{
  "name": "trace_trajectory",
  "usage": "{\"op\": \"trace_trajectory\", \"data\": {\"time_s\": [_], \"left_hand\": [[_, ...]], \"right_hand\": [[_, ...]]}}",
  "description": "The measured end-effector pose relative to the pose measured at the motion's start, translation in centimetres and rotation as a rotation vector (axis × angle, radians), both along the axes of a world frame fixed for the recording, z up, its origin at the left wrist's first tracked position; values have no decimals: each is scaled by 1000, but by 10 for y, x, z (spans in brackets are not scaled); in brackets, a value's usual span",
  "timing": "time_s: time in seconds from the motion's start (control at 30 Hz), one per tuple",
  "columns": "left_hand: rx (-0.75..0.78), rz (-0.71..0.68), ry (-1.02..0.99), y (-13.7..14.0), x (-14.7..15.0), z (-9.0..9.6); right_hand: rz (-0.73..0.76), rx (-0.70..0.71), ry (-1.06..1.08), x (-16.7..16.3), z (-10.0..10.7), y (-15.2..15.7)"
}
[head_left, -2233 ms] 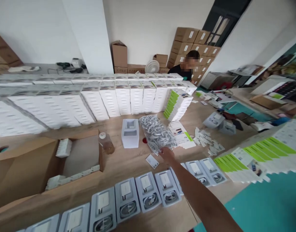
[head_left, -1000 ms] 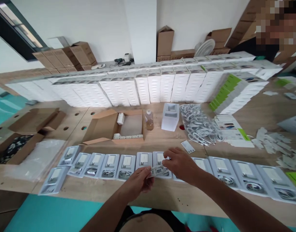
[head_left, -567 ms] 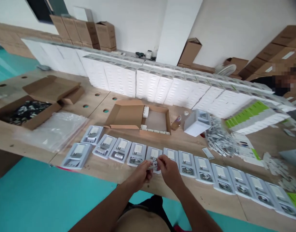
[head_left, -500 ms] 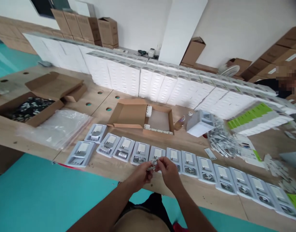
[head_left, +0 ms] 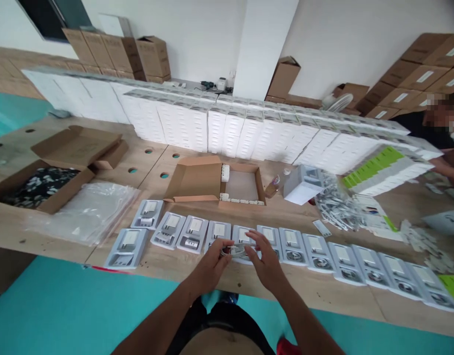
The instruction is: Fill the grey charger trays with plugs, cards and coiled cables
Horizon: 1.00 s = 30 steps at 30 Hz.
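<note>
In the head view, at lower centre of the frame, a coiled white cable (head_left: 235, 251) is pinched between the partly closed left hand (head_left: 211, 264) and right hand (head_left: 266, 261), just above a grey tray (head_left: 243, 236) on the tabletop (head_left: 323, 296).

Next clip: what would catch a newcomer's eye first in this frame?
First, the long wall of stacked white boxes running across the far side of the wooden table. Next, the row of grey trays along the near edge, where the left hand and right hand together hold a coiled cable over one tray. An open cardboard box sits mid-table, and a heap of white cables lies to its right.
</note>
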<state>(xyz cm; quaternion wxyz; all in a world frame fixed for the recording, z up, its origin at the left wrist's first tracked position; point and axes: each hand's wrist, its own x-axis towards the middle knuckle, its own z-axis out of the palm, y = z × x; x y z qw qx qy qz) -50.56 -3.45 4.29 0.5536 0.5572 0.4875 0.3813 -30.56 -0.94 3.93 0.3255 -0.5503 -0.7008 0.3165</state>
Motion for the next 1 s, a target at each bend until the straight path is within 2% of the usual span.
{"op": "trace_trajectory", "data": {"time_s": [0.07,0.13,0.27,0.33,0.4,0.47,0.57,0.67,0.73,0.9,1.0], "left_hand": [[48,-30,53,1,5,9],[-11,-10,49,3,13,9],[-303,-44,29,8,30,-6],[-375,-99,67,11,34,-11],[-313,-137,171,16,35,-13],[-159,-169,336,24,34,-13],[35,-211,548,40,29,-17],[99,-229,634,52,15,-22],[90,-253,605,57,1,-25],[-86,-252,311,66,-39,-37],[-231,-242,75,74,-52,-47]], "right_hand": [[99,-190,91,7,-1,7],[119,-235,138,12,-7,11],[137,-44,54,22,-21,9],[159,9,-49,28,-24,7],[150,72,-217,33,-24,6],[106,137,-413,33,-21,6],[-23,73,-513,20,-16,9],[-170,-95,-289,-9,-18,14],[-249,-169,-62,-33,-23,19],[-393,-295,428,-89,-44,24],[-458,-382,659,-112,-52,21]]}}
